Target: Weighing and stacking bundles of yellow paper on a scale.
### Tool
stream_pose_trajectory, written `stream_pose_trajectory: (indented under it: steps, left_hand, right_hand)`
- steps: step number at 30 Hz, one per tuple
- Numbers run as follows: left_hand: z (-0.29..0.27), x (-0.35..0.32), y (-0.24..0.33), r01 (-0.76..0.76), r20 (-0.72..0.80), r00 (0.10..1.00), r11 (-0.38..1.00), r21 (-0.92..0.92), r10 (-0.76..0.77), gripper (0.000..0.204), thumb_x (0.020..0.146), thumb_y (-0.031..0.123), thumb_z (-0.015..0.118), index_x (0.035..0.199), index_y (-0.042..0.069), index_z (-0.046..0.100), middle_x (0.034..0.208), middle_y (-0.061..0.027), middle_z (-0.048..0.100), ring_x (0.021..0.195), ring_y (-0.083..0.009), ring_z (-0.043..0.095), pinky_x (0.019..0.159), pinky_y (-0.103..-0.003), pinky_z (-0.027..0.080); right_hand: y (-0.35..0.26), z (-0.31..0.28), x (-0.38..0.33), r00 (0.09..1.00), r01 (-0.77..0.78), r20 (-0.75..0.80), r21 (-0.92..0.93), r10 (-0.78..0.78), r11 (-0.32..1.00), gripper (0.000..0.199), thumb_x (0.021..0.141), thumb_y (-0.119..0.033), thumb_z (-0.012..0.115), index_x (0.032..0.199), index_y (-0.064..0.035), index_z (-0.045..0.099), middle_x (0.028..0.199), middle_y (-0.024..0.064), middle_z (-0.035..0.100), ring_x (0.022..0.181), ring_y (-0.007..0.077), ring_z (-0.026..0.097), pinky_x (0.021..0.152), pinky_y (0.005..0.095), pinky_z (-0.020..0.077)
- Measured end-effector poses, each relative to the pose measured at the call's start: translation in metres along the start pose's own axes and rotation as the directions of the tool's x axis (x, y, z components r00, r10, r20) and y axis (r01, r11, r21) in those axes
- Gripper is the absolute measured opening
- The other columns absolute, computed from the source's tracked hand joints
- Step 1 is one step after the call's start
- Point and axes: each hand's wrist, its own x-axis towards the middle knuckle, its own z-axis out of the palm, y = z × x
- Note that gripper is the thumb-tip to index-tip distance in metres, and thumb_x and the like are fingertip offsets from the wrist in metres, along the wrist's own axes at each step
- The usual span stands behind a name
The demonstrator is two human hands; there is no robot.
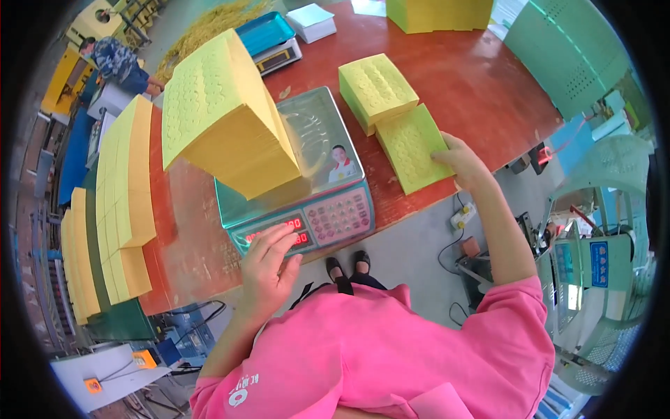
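Note:
My left hand (269,269) hovers at the front of a teal digital scale (328,218), fingers stretched over part of its lit red display; nothing is in it. On the scale's metal pan (317,122) stands a tall block of yellow embossed paper sheets (230,119). To the right, my right hand (460,162) grips the right edge of a low stack of yellow-green embossed paper (412,148), thumb near the top sheet. Its fingers are partly hidden. A thicker stack of the same paper (377,87) stands just behind, touching the low one.
Long rows of yellow paper stacks (125,174) line the left. Behind are a second scale with a blue tray (266,35), a white paper pile (310,24) and another yellow block (440,15). The red table (481,91) ends near me. Green machinery (593,265) stands right; another person (115,59) is far left.

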Motion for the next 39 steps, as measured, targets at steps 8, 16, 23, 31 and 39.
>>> stream_pose_trajectory:
  steps: [8,16,23,31,39]
  left_hand:
    - [-0.004,-0.023,-0.006,0.118,-0.074,0.990,0.992,0.031,-0.116,0.030,0.080,0.001,0.066,0.109,0.000,0.063,0.116,-0.0158,0.064,0.110,-0.0345,0.061,0.098,-0.043,0.046]
    - [-0.092,-0.022,-0.059,0.542,-0.389,0.756,0.837,-0.080,-0.527,0.033,0.098,0.021,0.054,0.121,-0.001,0.061,0.122,-0.0136,0.063,0.111,-0.0226,0.060,0.096,-0.036,0.049]
    - [-0.180,0.088,-0.125,0.375,-0.162,0.684,0.534,-0.758,-0.711,0.062,0.101,0.048,0.044,0.133,-0.005,0.049,0.131,-0.0178,0.057,0.119,-0.0271,0.057,0.101,-0.043,0.046]
    - [-0.146,0.174,-0.090,0.585,0.276,0.716,0.337,-0.738,-0.641,0.050,0.096,0.044,0.056,0.127,0.004,0.059,0.119,-0.0067,0.067,0.107,-0.0164,0.064,0.095,-0.031,0.049]
    - [-0.150,0.140,-0.051,0.762,0.529,0.618,0.276,-0.586,-0.581,0.053,0.095,0.044,0.058,0.132,0.006,0.056,0.119,-0.0079,0.068,0.102,-0.0143,0.068,0.086,-0.030,0.055]
  right_hand:
    - [0.004,-0.001,0.015,1.000,0.024,-0.008,-0.263,-0.027,0.964,0.050,0.083,0.001,0.055,0.132,0.0037,0.051,0.118,0.0104,0.063,0.111,0.0189,0.058,0.099,0.0324,0.0428]
    - [-0.022,0.021,0.000,0.842,0.122,-0.159,-0.874,-0.516,0.470,0.045,0.089,-0.013,0.063,0.133,-0.0063,0.055,0.118,0.0117,0.066,0.100,0.0165,0.064,0.085,0.0310,0.0518]
    - [-0.085,0.162,0.057,0.815,0.578,0.098,-0.214,-0.572,0.787,0.039,0.099,-0.024,0.053,0.129,0.0006,0.056,0.121,0.0085,0.065,0.110,0.0163,0.060,0.096,0.0297,0.0446]
    - [-0.053,0.272,0.162,0.931,0.220,0.217,0.310,-0.294,0.925,0.056,0.100,-0.049,0.046,0.127,-0.0009,0.060,0.123,0.0077,0.064,0.110,0.0154,0.057,0.089,0.0319,0.0455]
    - [-0.027,0.247,0.074,0.933,0.242,0.207,0.246,-0.294,0.939,0.056,0.102,-0.051,0.038,0.134,-0.0078,0.056,0.126,0.0022,0.060,0.116,0.0133,0.052,0.101,0.0320,0.0376]
